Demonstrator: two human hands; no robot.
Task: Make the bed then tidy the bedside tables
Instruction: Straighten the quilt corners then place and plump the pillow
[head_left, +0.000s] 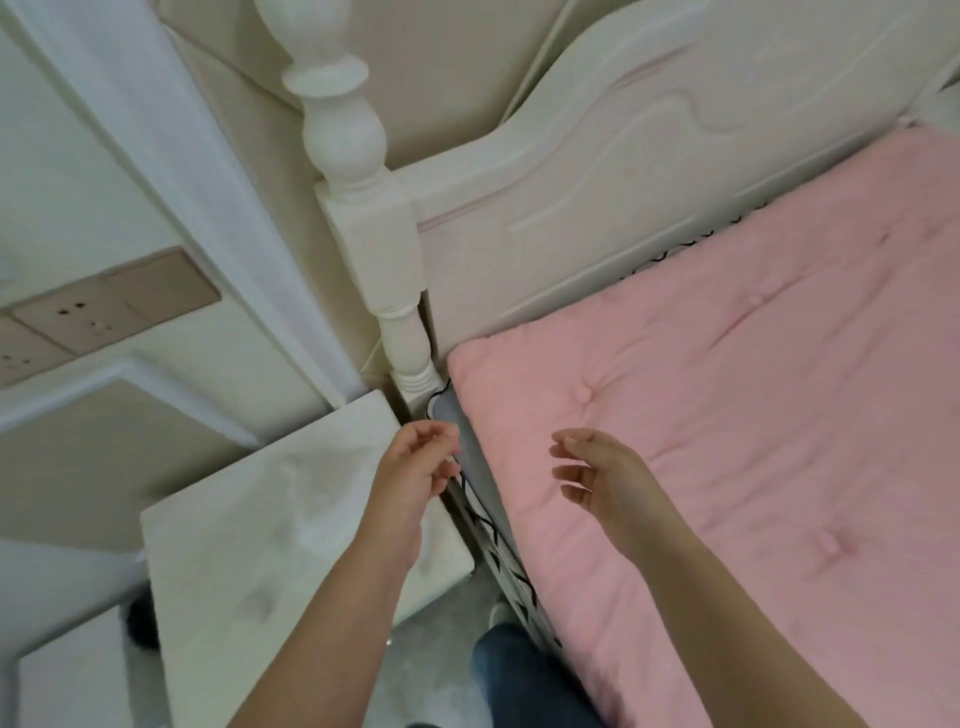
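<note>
A pink tufted quilt (753, 415) lies flat over the bed, its corner reaching the white headboard (597, 171). Under its left edge a grey sheet with a black zigzag pattern (470, 462) shows along the mattress side. My left hand (415, 462) hovers at that grey edge beside the bedside table, fingers curled loosely and holding nothing. My right hand (597, 473) floats above the quilt's near-left corner, fingers spread, not touching it. The white bedside table (270, 519) stands left of the bed with a bare top.
A turned white bedpost (358, 171) rises between the table and the headboard. Beige wall sockets (88, 317) sit on the left wall. My jeans-clad leg (524, 680) stands on grey floor in the narrow gap beside the bed. A dark object (141, 626) lies left of the table.
</note>
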